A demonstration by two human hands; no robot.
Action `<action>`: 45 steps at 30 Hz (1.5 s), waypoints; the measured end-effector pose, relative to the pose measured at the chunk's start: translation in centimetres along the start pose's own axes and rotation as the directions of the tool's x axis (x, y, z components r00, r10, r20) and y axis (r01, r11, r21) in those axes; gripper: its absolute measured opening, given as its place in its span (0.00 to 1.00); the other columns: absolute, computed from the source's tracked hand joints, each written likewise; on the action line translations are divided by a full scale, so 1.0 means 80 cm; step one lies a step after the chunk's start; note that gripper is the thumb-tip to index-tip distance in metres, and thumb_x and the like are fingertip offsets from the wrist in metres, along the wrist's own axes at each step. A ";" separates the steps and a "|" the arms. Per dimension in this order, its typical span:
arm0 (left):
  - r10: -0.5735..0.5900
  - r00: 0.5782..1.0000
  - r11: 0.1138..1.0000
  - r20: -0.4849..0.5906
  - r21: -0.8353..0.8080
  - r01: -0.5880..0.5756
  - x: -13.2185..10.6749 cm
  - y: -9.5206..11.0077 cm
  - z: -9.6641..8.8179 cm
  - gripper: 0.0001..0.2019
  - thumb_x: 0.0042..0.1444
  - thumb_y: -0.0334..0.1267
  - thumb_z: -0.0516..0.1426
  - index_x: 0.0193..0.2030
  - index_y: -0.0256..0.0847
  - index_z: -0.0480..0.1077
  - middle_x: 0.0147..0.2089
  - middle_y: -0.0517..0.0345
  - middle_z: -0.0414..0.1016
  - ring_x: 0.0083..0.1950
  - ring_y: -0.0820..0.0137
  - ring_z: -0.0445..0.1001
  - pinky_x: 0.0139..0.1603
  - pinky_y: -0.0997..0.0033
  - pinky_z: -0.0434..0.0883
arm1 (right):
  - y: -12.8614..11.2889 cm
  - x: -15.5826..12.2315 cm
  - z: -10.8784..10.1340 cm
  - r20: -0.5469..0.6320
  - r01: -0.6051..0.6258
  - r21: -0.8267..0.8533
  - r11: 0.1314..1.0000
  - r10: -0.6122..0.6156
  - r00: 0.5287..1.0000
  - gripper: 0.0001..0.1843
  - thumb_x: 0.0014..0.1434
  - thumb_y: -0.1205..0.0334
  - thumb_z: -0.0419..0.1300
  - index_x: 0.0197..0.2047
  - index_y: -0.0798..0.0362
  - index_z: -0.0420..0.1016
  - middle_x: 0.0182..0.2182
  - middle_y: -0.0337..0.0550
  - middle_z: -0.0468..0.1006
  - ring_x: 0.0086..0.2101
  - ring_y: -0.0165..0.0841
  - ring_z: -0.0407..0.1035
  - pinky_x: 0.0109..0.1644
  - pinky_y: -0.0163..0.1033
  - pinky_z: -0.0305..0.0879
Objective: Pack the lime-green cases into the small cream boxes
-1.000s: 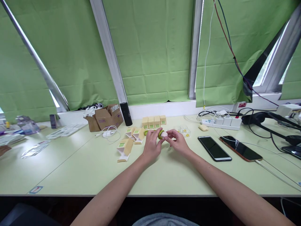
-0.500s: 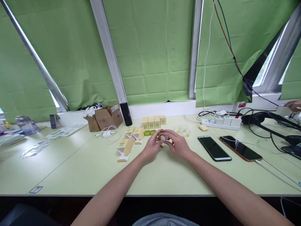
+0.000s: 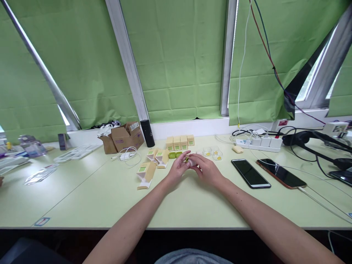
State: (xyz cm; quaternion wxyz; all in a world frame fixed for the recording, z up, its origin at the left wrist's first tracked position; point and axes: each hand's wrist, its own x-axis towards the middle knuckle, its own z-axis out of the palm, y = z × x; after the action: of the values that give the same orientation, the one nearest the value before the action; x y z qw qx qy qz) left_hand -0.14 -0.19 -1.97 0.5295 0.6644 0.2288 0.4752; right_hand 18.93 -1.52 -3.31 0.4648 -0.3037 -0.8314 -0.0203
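Observation:
My left hand (image 3: pixel 177 170) and my right hand (image 3: pixel 208 170) meet over the table, fingers closed round a small round white-and-green piece (image 3: pixel 190 161). Much of it is hidden by the fingers, so its exact kind does not show. Just behind my left hand are small green containers (image 3: pixel 172 155). Clear round cups with yellow centres (image 3: pixel 216 154) lie beyond my right hand. Small cream boxes (image 3: pixel 176 142) stand in a row at the back. To the left of my left hand, opened cream boxes (image 3: pixel 146 173) lie with their flaps out.
A cardboard box (image 3: pixel 125 137) and black bottle (image 3: pixel 147 133) stand at the back left, near a white charger (image 3: pixel 125 156). Two phones (image 3: pixel 250 173) lie right of my arm. Beyond are a power strip (image 3: pixel 258 145), cables and a black headset (image 3: pixel 305 137). Another person's fingertips (image 3: pixel 1 181) show at the left edge.
My fingers have shifted slightly round the white-and-green piece, and less green shows. Another person's hand has left the far right; fingertips now appear at the left edge.

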 end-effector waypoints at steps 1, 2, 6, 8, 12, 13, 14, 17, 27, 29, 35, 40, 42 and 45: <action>0.000 1.000 1.000 -0.004 -0.001 0.000 0.001 -0.001 -0.001 0.35 0.59 0.51 0.68 0.70 0.44 0.66 0.65 0.42 0.72 0.65 0.53 0.74 0.62 0.54 0.75 | -0.001 0.000 0.000 -0.001 0.001 -0.004 1.000 -0.001 1.000 0.21 0.71 0.69 0.54 0.64 0.46 0.71 0.61 0.51 0.77 0.58 0.42 0.75 0.56 0.50 0.79; 0.000 1.000 1.000 -0.009 -0.002 0.000 0.002 -0.002 -0.002 0.36 0.58 0.51 0.68 0.70 0.44 0.66 0.66 0.41 0.72 0.66 0.52 0.73 0.63 0.54 0.74 | -0.002 0.001 0.001 -0.003 0.003 -0.011 1.000 -0.003 1.000 0.21 0.71 0.69 0.53 0.64 0.46 0.70 0.61 0.51 0.77 0.58 0.42 0.75 0.57 0.50 0.78; -0.006 1.000 1.000 -0.022 -0.019 0.006 0.003 -0.004 -0.002 0.34 0.59 0.49 0.68 0.70 0.44 0.67 0.66 0.41 0.72 0.67 0.52 0.72 0.63 0.53 0.74 | -0.005 0.002 0.002 -0.008 0.003 -0.041 0.999 -0.003 1.000 0.21 0.72 0.68 0.52 0.65 0.47 0.70 0.59 0.53 0.78 0.57 0.43 0.76 0.57 0.50 0.78; -0.008 1.000 0.999 -0.025 -0.034 0.007 0.003 -0.004 -0.002 0.34 0.58 0.49 0.68 0.69 0.44 0.67 0.66 0.42 0.72 0.66 0.52 0.73 0.62 0.53 0.75 | -0.005 0.002 0.002 -0.012 0.003 -0.056 0.998 -0.003 1.000 0.21 0.72 0.68 0.52 0.65 0.47 0.70 0.59 0.53 0.78 0.57 0.43 0.76 0.56 0.50 0.79; -0.021 0.999 0.998 -0.038 -0.064 0.018 0.003 -0.004 -0.002 0.35 0.56 0.49 0.69 0.68 0.43 0.69 0.65 0.41 0.73 0.66 0.51 0.73 0.62 0.52 0.75 | -0.007 0.003 0.002 -0.026 0.011 -0.086 0.996 -0.013 1.000 0.21 0.73 0.68 0.51 0.65 0.48 0.70 0.60 0.54 0.78 0.57 0.43 0.76 0.57 0.51 0.78; -0.023 0.999 0.997 -0.041 -0.068 0.020 0.003 -0.003 -0.002 0.35 0.56 0.50 0.69 0.68 0.43 0.69 0.65 0.41 0.73 0.65 0.51 0.74 0.62 0.52 0.75 | -0.008 0.003 0.002 -0.029 0.011 -0.092 0.996 -0.013 0.999 0.21 0.73 0.68 0.51 0.65 0.48 0.70 0.60 0.54 0.78 0.57 0.43 0.76 0.57 0.50 0.78; -0.023 0.999 0.997 -0.045 -0.069 0.020 0.003 -0.003 -0.002 0.35 0.56 0.50 0.70 0.68 0.42 0.69 0.65 0.41 0.74 0.65 0.52 0.74 0.62 0.52 0.75 | -0.009 0.004 0.002 -0.032 0.010 -0.097 0.995 -0.013 0.999 0.21 0.73 0.68 0.51 0.65 0.48 0.70 0.60 0.53 0.78 0.57 0.43 0.76 0.57 0.50 0.78; -0.011 0.998 0.999 -0.058 -0.053 0.007 0.004 -0.002 0.000 0.34 0.56 0.49 0.69 0.67 0.41 0.69 0.63 0.40 0.75 0.64 0.52 0.75 0.62 0.52 0.75 | -0.012 0.005 0.002 -0.042 0.012 -0.117 0.993 -0.017 0.999 0.20 0.73 0.68 0.50 0.64 0.49 0.71 0.59 0.54 0.79 0.56 0.43 0.77 0.57 0.50 0.78; 0.032 0.989 0.999 -0.141 -0.002 -0.032 0.010 -0.006 0.011 0.30 0.58 0.45 0.68 0.65 0.41 0.68 0.60 0.43 0.77 0.62 0.57 0.76 0.63 0.53 0.74 | -0.014 0.007 0.006 -0.043 0.002 -0.196 0.981 -0.010 0.999 0.20 0.72 0.71 0.51 0.62 0.50 0.72 0.60 0.55 0.79 0.57 0.45 0.77 0.56 0.51 0.79; 0.035 0.989 0.999 -0.144 0.001 -0.035 0.010 -0.005 0.012 0.30 0.59 0.45 0.68 0.65 0.41 0.67 0.58 0.44 0.78 0.60 0.59 0.77 0.63 0.54 0.74 | -0.015 0.008 0.005 -0.048 0.005 -0.202 0.979 -0.015 0.999 0.20 0.71 0.71 0.51 0.61 0.50 0.72 0.59 0.56 0.79 0.57 0.46 0.77 0.57 0.51 0.79; 0.070 0.982 0.998 -0.175 0.010 -0.069 0.011 -0.002 0.017 0.27 0.60 0.44 0.67 0.61 0.42 0.64 0.51 0.50 0.80 0.52 0.65 0.79 0.54 0.63 0.75 | -0.016 0.010 0.006 -0.063 0.024 -0.235 0.972 -0.040 0.997 0.20 0.71 0.73 0.51 0.62 0.51 0.71 0.60 0.57 0.78 0.56 0.45 0.77 0.54 0.49 0.80; 0.112 0.971 0.994 -0.210 0.031 -0.108 0.010 -0.002 0.024 0.21 0.60 0.41 0.66 0.56 0.42 0.64 0.49 0.51 0.78 0.51 0.67 0.78 0.52 0.66 0.74 | -0.017 0.011 0.008 -0.088 0.048 -0.276 0.960 -0.075 0.993 0.18 0.70 0.73 0.51 0.60 0.53 0.70 0.58 0.57 0.79 0.56 0.45 0.77 0.52 0.49 0.81; 0.121 0.967 0.993 -0.226 0.045 -0.114 0.009 -0.002 0.025 0.20 0.61 0.39 0.65 0.55 0.42 0.64 0.49 0.51 0.78 0.51 0.66 0.77 0.53 0.65 0.74 | -0.019 0.011 0.008 -0.088 0.048 -0.290 0.956 -0.077 0.993 0.18 0.70 0.73 0.51 0.59 0.53 0.71 0.58 0.57 0.79 0.55 0.45 0.78 0.50 0.48 0.81; 0.124 0.968 0.992 -0.220 0.056 -0.114 0.008 -0.002 0.025 0.20 0.61 0.39 0.64 0.56 0.43 0.64 0.52 0.51 0.77 0.53 0.65 0.77 0.55 0.62 0.74 | -0.021 0.012 0.007 -0.074 0.050 -0.299 0.953 -0.075 0.994 0.18 0.70 0.74 0.51 0.58 0.52 0.72 0.58 0.56 0.79 0.53 0.45 0.79 0.48 0.47 0.81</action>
State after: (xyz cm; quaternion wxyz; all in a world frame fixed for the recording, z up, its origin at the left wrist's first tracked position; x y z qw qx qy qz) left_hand 1.92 -0.56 -1.85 0.4566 0.6305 0.2567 0.5728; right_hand 17.24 -2.25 -2.41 0.4478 -0.3425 -0.8078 -0.1722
